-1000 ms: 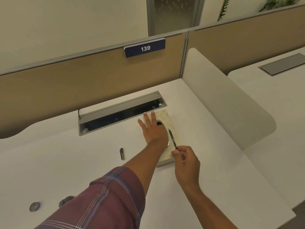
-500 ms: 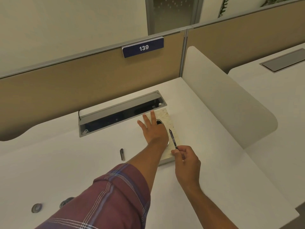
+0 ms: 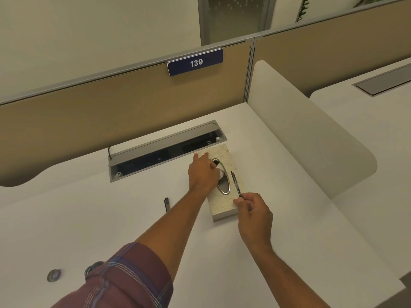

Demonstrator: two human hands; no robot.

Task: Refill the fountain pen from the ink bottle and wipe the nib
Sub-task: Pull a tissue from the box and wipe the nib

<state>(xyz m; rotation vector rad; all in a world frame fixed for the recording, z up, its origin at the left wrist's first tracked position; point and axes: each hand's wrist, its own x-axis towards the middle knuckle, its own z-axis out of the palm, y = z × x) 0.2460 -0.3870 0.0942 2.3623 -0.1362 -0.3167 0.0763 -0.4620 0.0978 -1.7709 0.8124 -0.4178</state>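
Observation:
A cream tissue box (image 3: pixel 224 210) with a metal-rimmed oval slot lies on the white desk. My left hand (image 3: pixel 202 174) rests on its top, fingers pinching a white tissue (image 3: pixel 220 172) at the slot. My right hand (image 3: pixel 253 210) holds the dark fountain pen (image 3: pixel 236 184) by its rear end, nib pointing away over the box's right side. The pen's black cap (image 3: pixel 166 203) lies on the desk left of the box. A round ink bottle (image 3: pixel 92 268) is partly hidden behind my left sleeve, and its lid (image 3: pixel 54 274) lies to the left.
An open cable tray (image 3: pixel 164 150) is sunk into the desk behind the box. A tan partition with a blue "139" sign (image 3: pixel 195 62) stands at the back. A white curved divider (image 3: pixel 311 134) borders the desk on the right.
My left hand has gone from lying flat with spread fingers on the box to pinching a tissue at the slot. My right hand and the pen have stayed in place.

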